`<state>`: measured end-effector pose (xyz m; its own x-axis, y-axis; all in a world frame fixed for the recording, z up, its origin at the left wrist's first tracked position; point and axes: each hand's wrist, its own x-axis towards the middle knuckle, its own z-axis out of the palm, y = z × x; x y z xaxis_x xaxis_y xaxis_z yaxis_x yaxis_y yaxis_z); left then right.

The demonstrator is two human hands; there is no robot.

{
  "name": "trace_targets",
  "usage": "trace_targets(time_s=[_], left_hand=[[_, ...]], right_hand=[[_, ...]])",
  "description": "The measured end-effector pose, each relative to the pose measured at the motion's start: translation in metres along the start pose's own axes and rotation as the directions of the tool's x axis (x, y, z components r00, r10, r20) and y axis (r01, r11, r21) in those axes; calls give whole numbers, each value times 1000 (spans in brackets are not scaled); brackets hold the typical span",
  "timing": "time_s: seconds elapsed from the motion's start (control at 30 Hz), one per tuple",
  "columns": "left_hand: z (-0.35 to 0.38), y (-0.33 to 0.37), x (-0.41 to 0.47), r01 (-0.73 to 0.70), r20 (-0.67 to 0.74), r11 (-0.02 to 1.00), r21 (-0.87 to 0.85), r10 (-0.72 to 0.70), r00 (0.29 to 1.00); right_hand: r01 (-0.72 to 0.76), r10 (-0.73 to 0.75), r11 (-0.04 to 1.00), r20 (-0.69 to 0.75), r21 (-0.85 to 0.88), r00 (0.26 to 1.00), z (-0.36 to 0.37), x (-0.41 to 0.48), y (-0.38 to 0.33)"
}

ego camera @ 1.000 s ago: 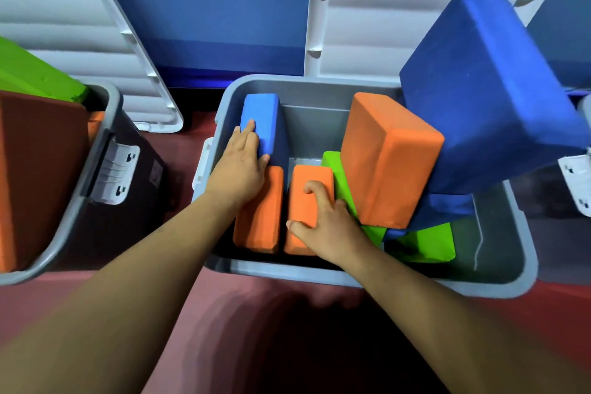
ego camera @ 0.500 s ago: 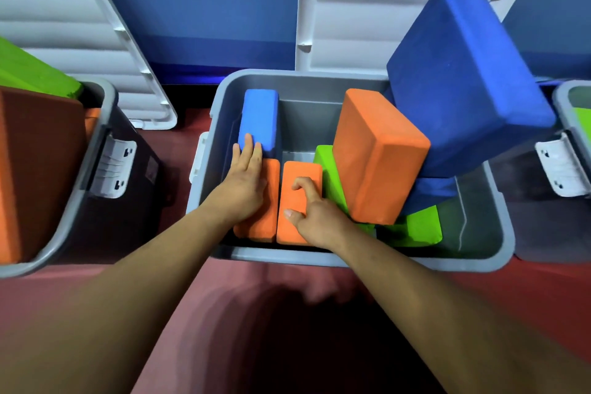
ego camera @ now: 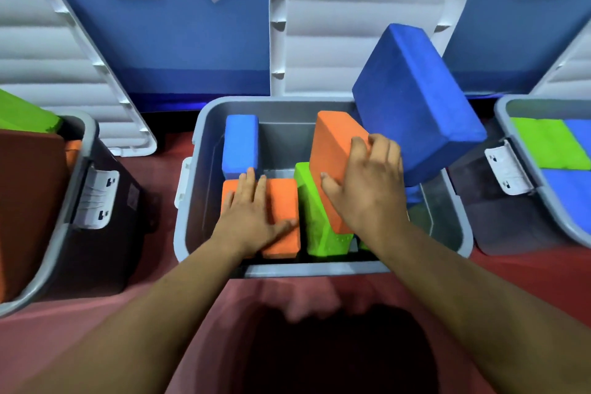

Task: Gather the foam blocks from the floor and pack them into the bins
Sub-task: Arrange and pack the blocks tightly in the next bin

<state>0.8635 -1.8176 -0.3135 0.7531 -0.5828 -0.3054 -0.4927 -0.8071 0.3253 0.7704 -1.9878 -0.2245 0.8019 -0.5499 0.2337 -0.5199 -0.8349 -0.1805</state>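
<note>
A grey bin (ego camera: pixel 188 217) stands in front of me with foam blocks inside. My left hand (ego camera: pixel 249 217) lies flat with straight fingers on two orange blocks (ego camera: pixel 283 201) lying side by side at the bin's left. Behind them a light blue block (ego camera: pixel 240 142) stands upright. My right hand (ego camera: pixel 367 189) grips the tall tilted orange block (ego camera: pixel 334 144), thumb on its near face and fingers over its right edge. A green block (ego camera: pixel 315 221) leans under it. A big dark blue block (ego camera: pixel 415 99) sticks out of the bin's right side, tilted.
The bin's white lid (ego camera: pixel 361 32) stands open against the blue wall. A second grey bin (ego camera: pixel 48 233) at the left holds orange and green blocks. A third bin (ego camera: pixel 511 150) at the right holds green and blue blocks. Red floor lies below.
My right hand left the small flat orange block and moved up and right onto the tall tilted orange block. My left hand slid from the blue block onto the flat orange blocks.
</note>
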Motion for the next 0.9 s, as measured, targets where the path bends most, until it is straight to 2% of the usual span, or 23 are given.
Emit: trace_targets(time_s=[0.07,0.13,0.27,0.4,0.47,0.53,0.63,0.67,0.73,0.83,0.9], left_hand=[[9,-7,-3,-9,77,993,116,0,997],[11,-12,-5,-22,58,987,162,12,998],[4,-12,-5,-46,-80,977,209,64,995],[-8,-15,3,-57,-214,969,239,110,971],[-10,-23,7,-38,-164,980,193,70,984],[-7,-32,7,-8,-76,991,136,19,997],[-3,-36,8,-18,-42,996,84,22,999],[-2,-35,8,-31,-41,997,65,34,999],[1,-34,9,-57,-41,997,53,59,997],[4,-36,10,-81,-43,996,40,83,996],[6,-40,10,-90,-50,996,30,91,995]], right_hand=[[-10,10,999,-5,-30,1000,5,0,2],[-35,36,999,-44,22,998,5,5,1],[-69,70,996,-16,54,997,3,5,5],[-36,36,999,52,-12,998,-5,-4,9],[-43,46,999,174,-24,984,-6,-4,5],[-54,31,995,252,87,967,-6,-3,-3],[-16,7,985,50,171,999,-15,21,-18],[-34,28,975,28,221,999,-19,36,-24],[-41,31,954,40,296,999,-23,67,-40],[31,-39,968,30,251,999,-12,103,-59],[20,-32,973,50,231,998,-1,124,-68]])
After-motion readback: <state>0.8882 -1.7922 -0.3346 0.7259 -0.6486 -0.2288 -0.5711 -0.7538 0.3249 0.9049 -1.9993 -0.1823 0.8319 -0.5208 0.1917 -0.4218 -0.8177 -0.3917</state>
